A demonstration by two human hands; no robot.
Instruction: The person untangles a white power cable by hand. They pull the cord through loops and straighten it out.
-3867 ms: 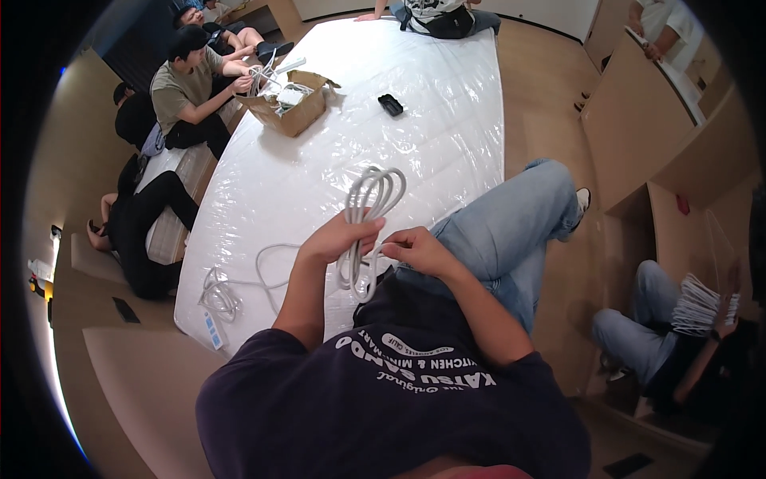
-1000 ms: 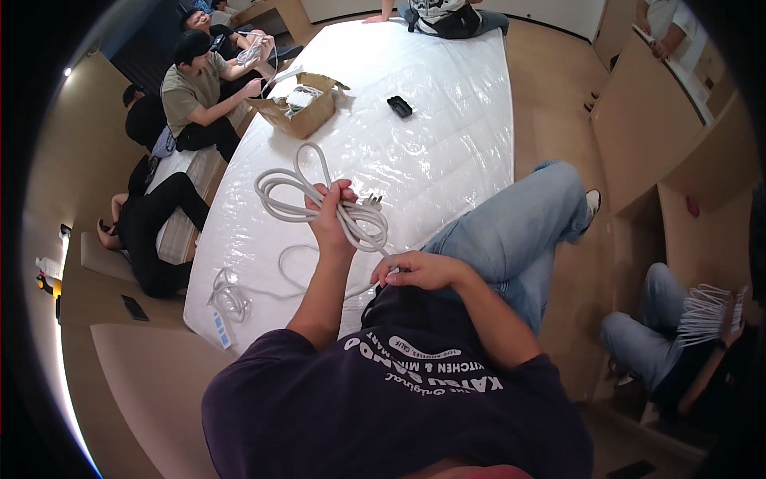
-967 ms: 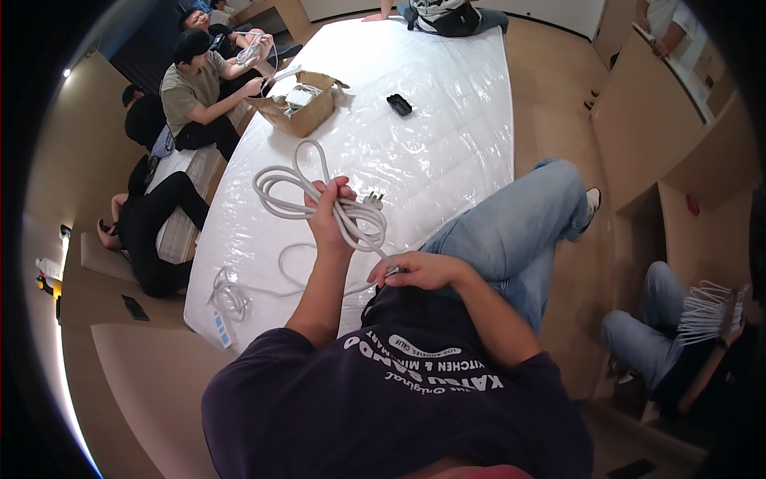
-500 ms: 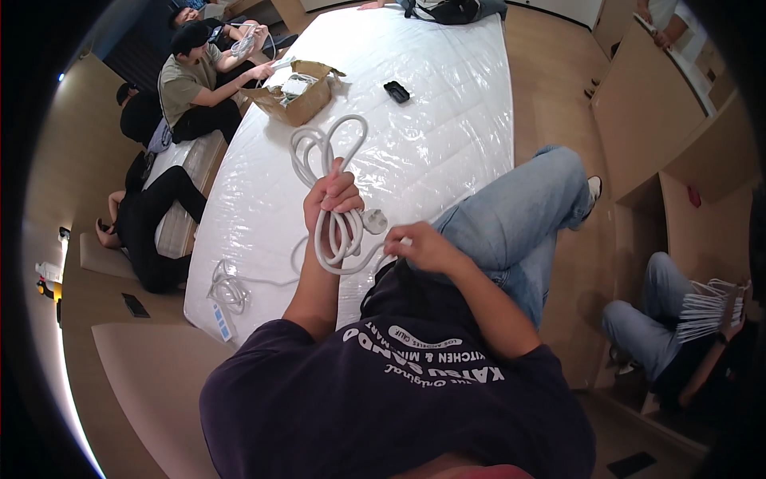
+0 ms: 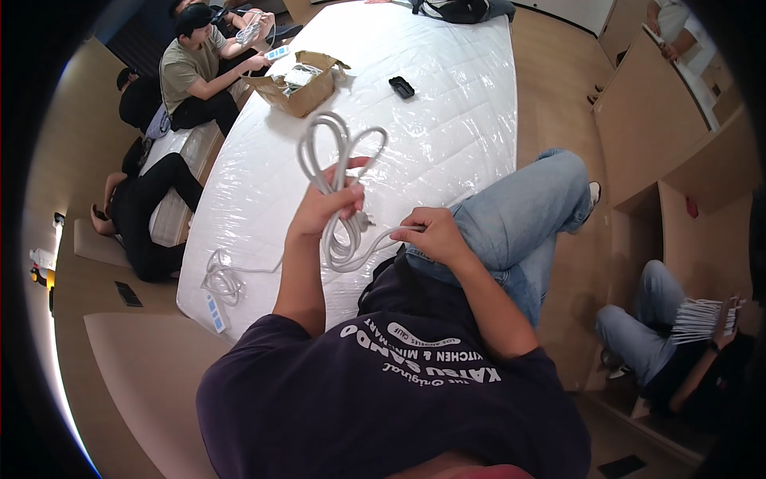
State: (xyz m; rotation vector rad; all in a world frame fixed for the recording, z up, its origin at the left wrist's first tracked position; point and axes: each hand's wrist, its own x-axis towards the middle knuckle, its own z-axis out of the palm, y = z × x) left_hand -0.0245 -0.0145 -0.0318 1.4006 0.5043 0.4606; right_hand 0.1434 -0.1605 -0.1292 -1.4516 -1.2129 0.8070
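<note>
A pale grey power cable (image 5: 342,152), looped into several long coils, stands up from my left hand (image 5: 331,203). The thumb and fingers of that hand close round the middle of the loops. Part of the plug (image 5: 365,222) shows beside the lower coils. My right hand (image 5: 435,236), near my lap, pinches a stretch of the same cable that runs from the bottom of the bundle. On the wrapped mattress (image 5: 447,128) to the left lie a loose coil of cord (image 5: 223,283) and a white and blue power strip (image 5: 215,313).
A torn cardboard box (image 5: 307,99) with white items stands further up the mattress, near a small black tray (image 5: 401,87). A black bag (image 5: 451,9) lies at the far end. At left, a person (image 5: 191,68) holds a power strip. Another person (image 5: 662,319) sits by shelves at right.
My left hand has turned and shifted its grip, and the loops have spread slightly at the top. My right hand has moved a little right with the cable.
</note>
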